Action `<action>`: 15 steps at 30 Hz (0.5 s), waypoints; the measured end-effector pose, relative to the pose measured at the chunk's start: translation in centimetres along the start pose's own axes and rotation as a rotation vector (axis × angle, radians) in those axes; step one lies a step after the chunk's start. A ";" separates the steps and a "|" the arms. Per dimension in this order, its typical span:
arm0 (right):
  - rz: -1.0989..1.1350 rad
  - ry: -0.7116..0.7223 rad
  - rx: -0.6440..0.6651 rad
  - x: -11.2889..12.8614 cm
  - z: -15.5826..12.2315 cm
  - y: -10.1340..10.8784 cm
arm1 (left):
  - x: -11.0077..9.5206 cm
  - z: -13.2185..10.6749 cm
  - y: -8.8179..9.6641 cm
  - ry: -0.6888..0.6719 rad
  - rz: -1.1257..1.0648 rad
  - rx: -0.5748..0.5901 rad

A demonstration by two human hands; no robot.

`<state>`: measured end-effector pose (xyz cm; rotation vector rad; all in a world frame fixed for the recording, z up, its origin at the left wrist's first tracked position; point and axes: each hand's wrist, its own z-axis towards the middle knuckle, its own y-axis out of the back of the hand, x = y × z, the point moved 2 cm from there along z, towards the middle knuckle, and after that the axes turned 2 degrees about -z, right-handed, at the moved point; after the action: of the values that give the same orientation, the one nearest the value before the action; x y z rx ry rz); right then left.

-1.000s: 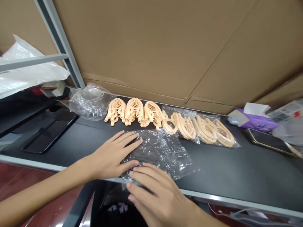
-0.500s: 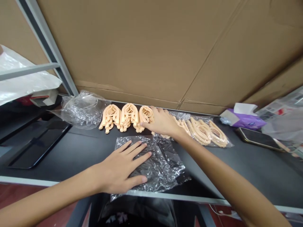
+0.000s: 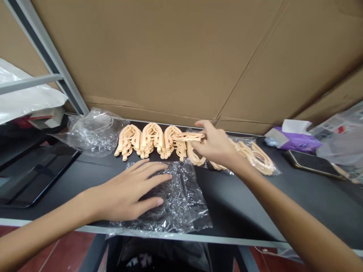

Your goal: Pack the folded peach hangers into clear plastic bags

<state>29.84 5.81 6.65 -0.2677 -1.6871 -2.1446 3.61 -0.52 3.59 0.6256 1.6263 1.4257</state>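
Observation:
My left hand [image 3: 130, 189] lies with fingers spread on a clear plastic bag [image 3: 181, 200] near the front edge of the dark table. My right hand [image 3: 217, 145] pinches a peach plastic folding hanger [image 3: 188, 136], seen edge-on, raised above the row. To its left stand three stacks of the same folded hangers, the left stack [image 3: 128, 141], the middle stack [image 3: 152, 138] and the right stack [image 3: 171, 141]. Beneath and right of this hand are more hangers in clear bags [image 3: 262, 158], partly hidden by the hand and forearm.
A crumpled clear bag [image 3: 96, 132] sits at the back left, beside a dark tablet [image 3: 36, 177]. On the right are a purple tissue pack [image 3: 296, 139] and a phone [image 3: 313, 164]. Cardboard [image 3: 170, 56] walls the back; a metal frame [image 3: 51, 56] rises at left.
My right hand has lifted a hanger from the row and moved slightly right. My left hand has shifted left and the bag under it now lies further left.

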 end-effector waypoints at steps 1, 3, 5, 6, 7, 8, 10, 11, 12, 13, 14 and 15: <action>0.011 0.008 -0.022 -0.3 -0.5 0.3 | -0.1 0.6 0.0 -0.013 -0.006 -0.012; 0.045 0.042 -0.042 -0.8 -1.4 0.4 | -0.2 1.8 -0.4 -0.034 -0.008 -0.033; 0.137 0.053 -0.035 -1.2 -2.0 -0.3 | -0.2 2.7 -0.9 -0.038 -0.003 -0.061; 0.209 0.033 -0.027 -1.4 -2.1 -0.8 | -0.2 3.0 -1.1 -0.040 0.000 -0.076; 0.285 0.000 -0.023 -1.6 -2.0 -1.3 | -0.3 3.2 -1.3 -0.042 0.004 -0.086; 0.357 -0.041 -0.021 -1.9 -1.9 -1.8 | -0.3 3.3 -1.4 -0.045 0.007 -0.094; 0.474 -0.113 -0.016 -2.5 -1.5 -2.6 | -0.4 3.5 -1.5 -0.050 0.011 -0.093; 0.519 -0.139 -0.011 -2.7 -1.3 -2.9 | -0.5 3.5 -1.4 -0.051 0.012 -0.087; 0.562 -0.161 -0.003 -2.9 -1.2 -3.2 | -0.6 3.7 -1.4 -0.053 0.013 -0.080; 0.616 -0.187 0.011 -3.0 -1.0 -3.3 | -0.7 3.8 -1.3 -0.057 0.017 -0.071; 0.675 -0.214 0.027 -3.0 -0.9 -3.5 | -0.8 4.0 -1.2 -0.066 0.023 -0.061; 0.737 -0.243 0.042 -3.0 -0.9 -3.6 | -0.9 4.2 -1.2 -0.077 0.035 -0.050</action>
<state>31.17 6.24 2.07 -0.9956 -1.4315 -1.5618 7.84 0.71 2.83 0.6750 1.5222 1.4456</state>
